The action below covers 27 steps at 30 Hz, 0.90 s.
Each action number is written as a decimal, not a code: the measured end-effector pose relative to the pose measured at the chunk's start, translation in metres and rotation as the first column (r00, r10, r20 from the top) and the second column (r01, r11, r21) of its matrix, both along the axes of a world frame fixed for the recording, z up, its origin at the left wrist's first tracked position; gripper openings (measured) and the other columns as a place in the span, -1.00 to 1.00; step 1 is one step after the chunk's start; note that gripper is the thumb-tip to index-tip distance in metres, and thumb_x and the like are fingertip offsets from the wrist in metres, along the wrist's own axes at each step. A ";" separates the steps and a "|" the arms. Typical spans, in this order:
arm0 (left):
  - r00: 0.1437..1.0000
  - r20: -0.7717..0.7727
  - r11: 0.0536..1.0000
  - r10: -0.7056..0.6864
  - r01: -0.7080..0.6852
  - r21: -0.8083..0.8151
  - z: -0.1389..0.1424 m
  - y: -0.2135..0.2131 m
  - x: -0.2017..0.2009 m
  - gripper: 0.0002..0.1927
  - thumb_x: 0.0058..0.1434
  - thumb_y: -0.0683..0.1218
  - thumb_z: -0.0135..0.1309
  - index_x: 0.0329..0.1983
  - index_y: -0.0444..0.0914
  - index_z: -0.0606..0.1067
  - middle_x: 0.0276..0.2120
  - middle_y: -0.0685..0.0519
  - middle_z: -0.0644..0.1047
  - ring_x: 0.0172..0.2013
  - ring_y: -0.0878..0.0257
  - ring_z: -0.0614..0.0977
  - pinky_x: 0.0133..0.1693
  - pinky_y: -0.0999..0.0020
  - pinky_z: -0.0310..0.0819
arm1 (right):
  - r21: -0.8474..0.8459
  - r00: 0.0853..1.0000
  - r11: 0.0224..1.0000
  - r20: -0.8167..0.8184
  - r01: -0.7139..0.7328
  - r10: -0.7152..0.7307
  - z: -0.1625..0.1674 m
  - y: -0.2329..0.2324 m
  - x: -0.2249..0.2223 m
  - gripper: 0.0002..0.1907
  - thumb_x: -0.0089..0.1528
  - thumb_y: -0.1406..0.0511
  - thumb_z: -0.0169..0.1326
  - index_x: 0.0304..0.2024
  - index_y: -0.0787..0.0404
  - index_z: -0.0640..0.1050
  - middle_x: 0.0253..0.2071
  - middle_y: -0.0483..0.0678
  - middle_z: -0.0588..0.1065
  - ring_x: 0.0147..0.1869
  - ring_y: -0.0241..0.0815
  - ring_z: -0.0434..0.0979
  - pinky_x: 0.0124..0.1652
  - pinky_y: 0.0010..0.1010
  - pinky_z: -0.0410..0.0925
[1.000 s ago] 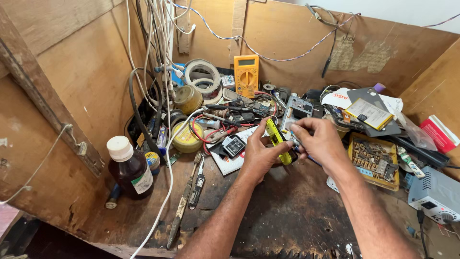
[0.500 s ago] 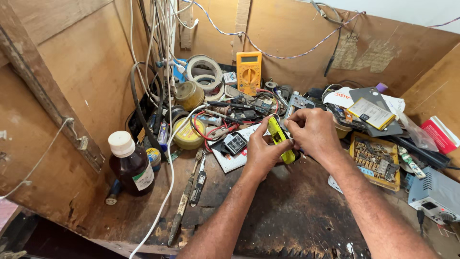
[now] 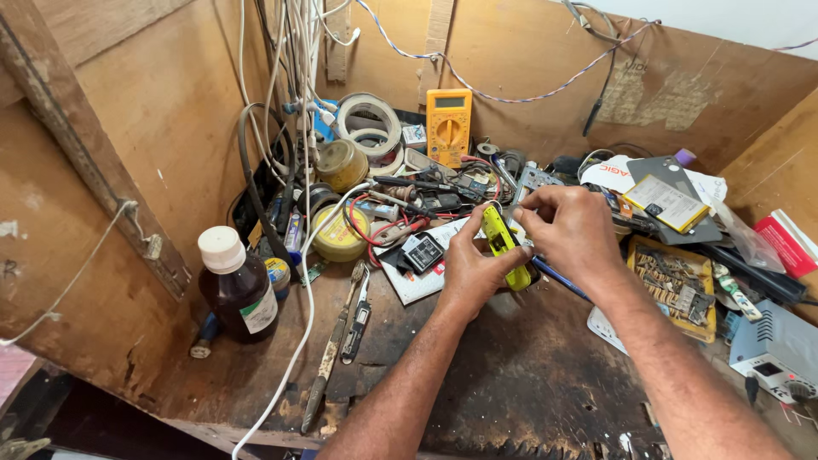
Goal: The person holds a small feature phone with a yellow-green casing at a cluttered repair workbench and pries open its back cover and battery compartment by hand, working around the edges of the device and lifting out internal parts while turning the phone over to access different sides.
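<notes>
My left hand (image 3: 470, 271) grips a small yellow-green device (image 3: 503, 245) from below and behind, holding it upright over the dark wooden bench (image 3: 511, 383). My right hand (image 3: 573, 232) comes in from the right, its fingertips pinching at the device's upper edge. Whether the right hand holds a small part or tool I cannot tell. A blue-handled tool (image 3: 558, 279) lies on the bench just under my right wrist.
A brown bottle with a white cap (image 3: 238, 284) stands at the left. Tape rolls (image 3: 368, 126), a yellow multimeter (image 3: 449, 124), a yellow tin (image 3: 338, 233), tweezers and a file (image 3: 342, 328), a tray of small parts (image 3: 673, 281) and hanging cables (image 3: 290, 102) crowd the back.
Both hands shifted slightly left and closer together on the yellow-green device. My right fingers have moved onto its top edge.
</notes>
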<state>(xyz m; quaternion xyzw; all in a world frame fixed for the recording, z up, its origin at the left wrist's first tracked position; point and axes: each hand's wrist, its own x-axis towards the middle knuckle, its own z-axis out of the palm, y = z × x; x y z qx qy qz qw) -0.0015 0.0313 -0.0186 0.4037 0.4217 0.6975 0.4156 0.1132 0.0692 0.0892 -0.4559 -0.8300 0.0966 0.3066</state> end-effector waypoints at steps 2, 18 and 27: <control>1.000 0.015 1.000 -0.012 0.012 -0.029 0.002 -0.002 0.000 0.02 -0.07 -0.15 0.37 0.49 -0.33 0.20 -0.27 -0.10 0.65 -0.34 0.28 0.68 -0.38 0.36 0.62 | 0.011 1.000 1.000 0.011 -0.015 0.015 0.002 0.000 -0.001 -0.78 0.15 0.24 0.24 -0.24 0.25 0.70 -0.46 0.09 0.62 -0.46 -0.13 0.66 -0.37 -0.26 0.46; 1.000 0.021 1.000 0.020 -0.020 0.003 -0.005 0.006 0.003 0.05 -0.10 -0.10 0.40 0.48 -0.38 0.20 -0.25 -0.06 0.65 -0.32 0.31 0.67 -0.33 0.38 0.61 | -0.020 0.998 0.998 0.014 -0.061 0.061 -0.004 0.001 -0.003 -0.80 0.15 0.28 0.21 -0.25 0.26 0.70 -0.43 0.06 0.65 -0.42 -0.19 0.68 -0.32 -0.32 0.48; 0.996 -0.026 0.996 0.080 -0.080 0.037 -0.012 0.012 0.006 0.02 -0.08 -0.08 0.41 0.42 -0.42 0.20 -0.24 -0.06 0.66 -0.30 0.33 0.66 -0.30 0.37 0.62 | 0.123 0.979 0.982 0.163 -0.142 0.121 0.002 -0.001 -0.012 -0.84 0.11 0.32 0.20 -0.32 0.28 0.69 -0.43 0.15 0.61 -0.37 0.04 0.66 -0.29 -0.19 0.48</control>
